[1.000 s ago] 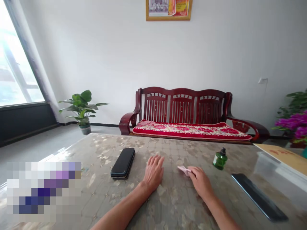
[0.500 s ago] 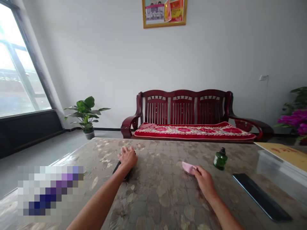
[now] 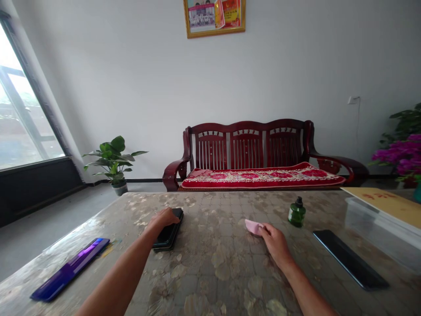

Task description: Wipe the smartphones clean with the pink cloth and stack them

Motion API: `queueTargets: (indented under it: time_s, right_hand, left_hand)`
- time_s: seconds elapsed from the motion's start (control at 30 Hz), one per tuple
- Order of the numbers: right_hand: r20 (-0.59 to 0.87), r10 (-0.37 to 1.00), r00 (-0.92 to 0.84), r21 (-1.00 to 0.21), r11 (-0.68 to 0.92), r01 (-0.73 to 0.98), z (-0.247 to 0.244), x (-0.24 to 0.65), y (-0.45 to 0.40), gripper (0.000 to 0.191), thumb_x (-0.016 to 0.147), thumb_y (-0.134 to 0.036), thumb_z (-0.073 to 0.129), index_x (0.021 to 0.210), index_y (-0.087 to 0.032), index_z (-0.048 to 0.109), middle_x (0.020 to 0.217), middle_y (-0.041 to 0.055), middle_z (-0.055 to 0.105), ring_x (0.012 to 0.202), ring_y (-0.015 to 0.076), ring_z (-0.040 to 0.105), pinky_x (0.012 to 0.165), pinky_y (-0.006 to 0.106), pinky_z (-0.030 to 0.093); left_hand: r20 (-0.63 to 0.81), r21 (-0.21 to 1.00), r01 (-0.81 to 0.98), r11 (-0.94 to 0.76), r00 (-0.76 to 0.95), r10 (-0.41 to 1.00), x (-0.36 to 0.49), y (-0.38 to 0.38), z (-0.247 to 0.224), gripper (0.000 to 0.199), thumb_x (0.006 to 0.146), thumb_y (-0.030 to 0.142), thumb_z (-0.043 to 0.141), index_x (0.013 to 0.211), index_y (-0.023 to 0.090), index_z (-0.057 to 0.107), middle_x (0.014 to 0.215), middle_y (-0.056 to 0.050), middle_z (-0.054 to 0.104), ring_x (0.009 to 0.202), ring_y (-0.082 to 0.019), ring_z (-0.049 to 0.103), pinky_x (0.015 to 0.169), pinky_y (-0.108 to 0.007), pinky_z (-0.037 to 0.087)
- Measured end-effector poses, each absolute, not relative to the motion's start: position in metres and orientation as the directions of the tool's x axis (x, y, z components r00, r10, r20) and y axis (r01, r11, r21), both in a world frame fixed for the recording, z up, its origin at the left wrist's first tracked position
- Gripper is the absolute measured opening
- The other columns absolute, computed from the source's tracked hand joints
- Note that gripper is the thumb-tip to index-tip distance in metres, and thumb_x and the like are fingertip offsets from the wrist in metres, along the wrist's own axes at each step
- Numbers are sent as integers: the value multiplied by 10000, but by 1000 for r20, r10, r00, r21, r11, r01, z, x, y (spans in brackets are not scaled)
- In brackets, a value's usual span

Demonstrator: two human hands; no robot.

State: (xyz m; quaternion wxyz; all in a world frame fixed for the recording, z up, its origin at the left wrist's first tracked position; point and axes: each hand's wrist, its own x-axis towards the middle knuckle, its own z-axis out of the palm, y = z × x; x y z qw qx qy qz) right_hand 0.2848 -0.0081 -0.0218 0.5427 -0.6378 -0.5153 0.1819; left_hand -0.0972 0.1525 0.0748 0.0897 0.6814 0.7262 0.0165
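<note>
The left hand (image 3: pixel 163 218) has moved from bare tabletop (image 3: pixel 210 263) onto the stacked phones (image 3: pixel 168 237), its grip unclear to me; the right hand (image 3: pixel 276 242) pinches a pink cloth (image 3: pixel 253 227).

Tabletop (image 3: pixel 223 272): open lane runs between the black stack (image 3: pixel 168 235) and the pink cloth (image 3: pixel 252 226). Right side obstructed by the upright green bottle (image 3: pixel 297 215), flat dark slab (image 3: pixel 350 259) and clear box (image 3: pixel 371 224). Left forearm (image 3: pixel 123 276) bars passage from the blue slab (image 3: pixel 70 270) to the black stack.

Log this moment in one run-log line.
left hand: touching stacked black rectangular phones | right hand: pinching thin pink cloth | nearby: translucent green bottle with black top, upright
</note>
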Motion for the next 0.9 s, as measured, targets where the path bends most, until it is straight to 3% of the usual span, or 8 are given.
queueTargets:
  time_s: [0.13, 0.23, 0.4, 0.67, 0.9]
  right_hand:
    - [322, 861, 393, -883, 123, 453, -23, 285, -7, 376, 790, -488, 501, 854, -188, 718, 821, 60, 737, 799, 263, 646, 699, 300, 459]
    - [317, 866, 386, -886, 124, 447, -23, 284, -7, 363, 797, -471, 492, 854, -188, 713, 815, 59, 733, 804, 262, 641, 713, 304, 453]
    - [314, 865, 391, -891, 126, 436, -21, 283, -7, 347, 793, -461, 496, 834, -190, 708, 795, 50, 726, 785, 251, 632, 711, 298, 443]
    - [319, 849, 421, -901, 134, 413, -17, 280, -9, 401, 801, -494, 477, 828, -175, 718, 784, 54, 720, 757, 237, 615, 678, 282, 436]
    - [331, 840, 430, -900, 144, 411, -15, 280, -9, 386, 788, -488, 493, 797, -171, 713, 741, 53, 703, 703, 229, 594, 663, 288, 436]
  left_hand:
    - [-205, 87, 991, 98, -79, 976, -97, 148, 80, 336, 933, 339, 598, 1224, 176, 561, 1219, -82, 583, 1030, -231, 610, 849, -428, 536]
    - [-179, 61, 994, 90, -78, 981, -97, 144, 86, 349, 908, 358, 619, 1195, 163, 576, 1180, -91, 613, 1019, -244, 620, 833, -403, 533]
    - [-98, 11, 998, 56, -54, 994, -91, 139, 101, 469, 759, 405, 635, 1153, 158, 579, 1119, -150, 680, 1040, -357, 635, 745, -363, 505]
    - [-82, 2, 979, -205, 205, 975, -24, 103, 98, 732, 695, 438, 611, 1332, 126, 433, 1128, -184, 678, 1058, -356, 635, 806, -378, 483]
    - [-121, 17, 937, -348, 348, 930, 44, 59, 71, 753, 672, 375, 616, 1351, 108, 428, 1120, -190, 674, 1040, -349, 648, 824, -380, 488]
